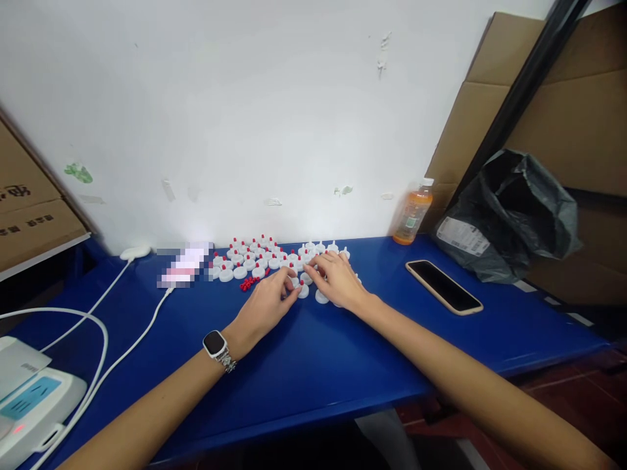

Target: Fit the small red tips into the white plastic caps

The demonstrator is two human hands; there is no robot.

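My left hand (267,301), with a watch on its wrist, has its thumb and fingers curled round a white nozzle cap with a red tip (302,290) on the table. Just to the right, my right hand (339,279) is bent over other white caps, its thumb and fingertips drawn together; what they pinch, if anything, is hidden. Many white nozzle caps with red tips (240,271) stand in a group behind and left of my hands. White caps with bare nozzles (345,252) stand beyond my right hand. Small loose red tips (249,283) lie in a pile beside my left hand.
On the blue table (294,365), a phone (443,287) and an orange drink bottle (413,212) are at the right, near a dark plastic bag (509,215). A white charging cable (142,336) and a power strip (34,408) lie left. A white wall closes off the back.
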